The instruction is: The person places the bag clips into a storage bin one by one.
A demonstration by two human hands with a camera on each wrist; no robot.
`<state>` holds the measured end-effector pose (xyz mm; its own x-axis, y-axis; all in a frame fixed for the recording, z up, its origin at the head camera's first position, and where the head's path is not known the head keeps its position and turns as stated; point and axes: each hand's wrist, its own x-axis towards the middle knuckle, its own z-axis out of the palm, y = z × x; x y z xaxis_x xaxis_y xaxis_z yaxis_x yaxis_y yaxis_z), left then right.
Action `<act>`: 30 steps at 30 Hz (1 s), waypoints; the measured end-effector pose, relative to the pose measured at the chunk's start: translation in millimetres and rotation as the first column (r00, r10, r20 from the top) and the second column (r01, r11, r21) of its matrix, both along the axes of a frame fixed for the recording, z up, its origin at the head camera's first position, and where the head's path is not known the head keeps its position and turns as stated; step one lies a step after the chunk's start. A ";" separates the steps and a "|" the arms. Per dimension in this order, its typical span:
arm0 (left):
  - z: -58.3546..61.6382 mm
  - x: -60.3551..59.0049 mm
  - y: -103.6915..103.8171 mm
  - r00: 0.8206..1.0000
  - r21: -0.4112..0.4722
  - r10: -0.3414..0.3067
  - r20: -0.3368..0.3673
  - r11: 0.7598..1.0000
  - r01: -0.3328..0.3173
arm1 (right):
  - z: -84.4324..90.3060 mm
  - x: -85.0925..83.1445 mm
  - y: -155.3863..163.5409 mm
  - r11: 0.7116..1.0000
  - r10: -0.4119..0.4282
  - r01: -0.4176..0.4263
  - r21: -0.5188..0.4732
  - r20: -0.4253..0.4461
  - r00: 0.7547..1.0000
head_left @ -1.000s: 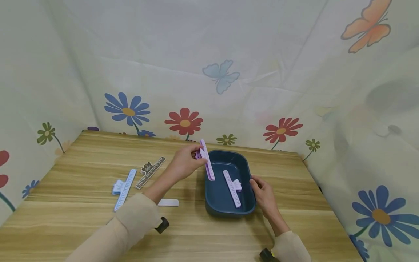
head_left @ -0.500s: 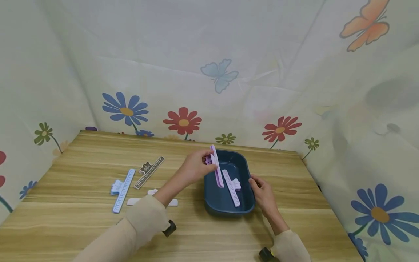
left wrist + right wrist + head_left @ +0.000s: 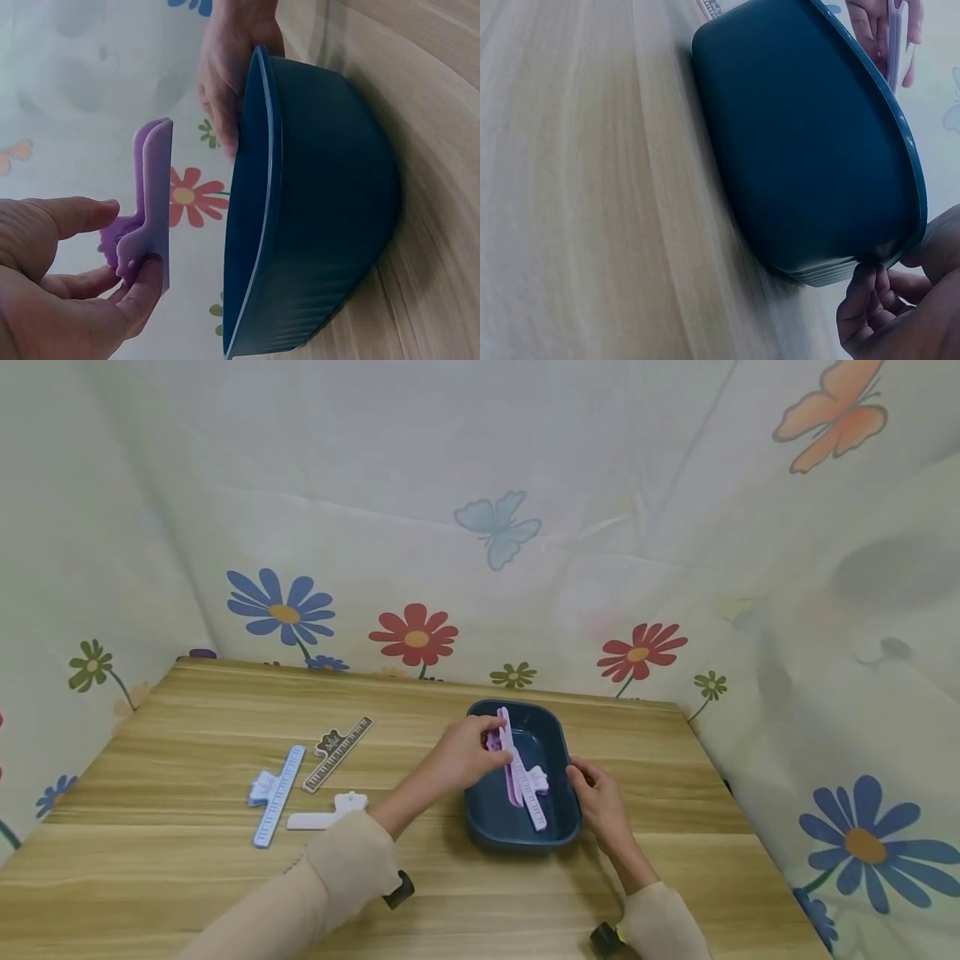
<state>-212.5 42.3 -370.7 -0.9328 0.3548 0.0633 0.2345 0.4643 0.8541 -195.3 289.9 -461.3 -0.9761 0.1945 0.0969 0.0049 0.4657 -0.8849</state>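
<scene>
A purple clip with a long ruler-like bar (image 3: 156,180) is pinched between the thumb and fingers of my left hand (image 3: 461,756). The hand holds it over the dark blue basin (image 3: 483,827), apart from the rim in the left wrist view. Inside the basin lies a pale lilac clip (image 3: 538,810), partly covered in the head view by the held one. My right hand (image 3: 603,802) grips the basin's right rim, thumb over the edge and fingers curled beneath it, as the right wrist view shows.
On the left of the wooden table (image 3: 450,910) lie a blue clip (image 3: 279,797), a black clip with a keyboard-like pattern (image 3: 339,755) and a white clip (image 3: 318,820), partly behind the left sleeve. A flower-printed cloth (image 3: 360,527) hangs behind the table.
My left hand has carried the purple clip rightward and lower, from the basin's left rim to over its inside. More of the white clip shows. The right hand keeps its grip on the basin.
</scene>
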 end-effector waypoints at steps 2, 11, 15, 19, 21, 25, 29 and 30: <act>-1.0 1.0 1.9 1.000 -0.009 -0.011 -0.002 1.000 0.011 | -0.1 -0.6 -0.1 1.000 0.002 -0.002 0.001 0.002 1.000; -11.6 1.0 14.6 0.999 -0.041 -0.043 -0.018 0.998 0.043 | 0.9 0.0 -1.7 1.000 0.003 -0.003 0.000 -0.020 1.000; -16.2 1.3 21.0 0.997 -0.070 -0.058 -0.048 0.996 0.055 | 0.6 0.4 -1.2 1.000 0.001 -0.001 -0.001 -0.019 1.000; -18.6 1.8 26.7 0.996 -0.105 -0.060 -0.064 0.993 0.053 | 0.3 -0.2 -0.1 1.000 0.005 -0.005 -0.008 -0.011 1.000; -19.3 2.2 29.6 0.996 -0.118 -0.060 -0.060 0.992 0.053 | -0.2 -0.4 0.3 1.000 0.011 -0.011 -0.012 -0.017 1.000; -21.5 2.3 34.9 0.996 -0.148 -0.062 -0.062 0.988 0.052 | 0.7 -0.2 0.2 1.000 0.016 -0.017 -0.025 -0.018 1.000; -25.8 1.2 39.3 0.998 -0.166 -0.040 -0.042 0.986 0.032 | 1.3 0.4 0.1 0.999 0.019 -0.020 -0.026 -0.017 1.000; -27.3 0.7 40.4 0.999 -0.167 -0.032 -0.034 0.986 0.026 | 0.9 0.4 0.1 0.999 0.022 -0.022 -0.025 -0.021 1.000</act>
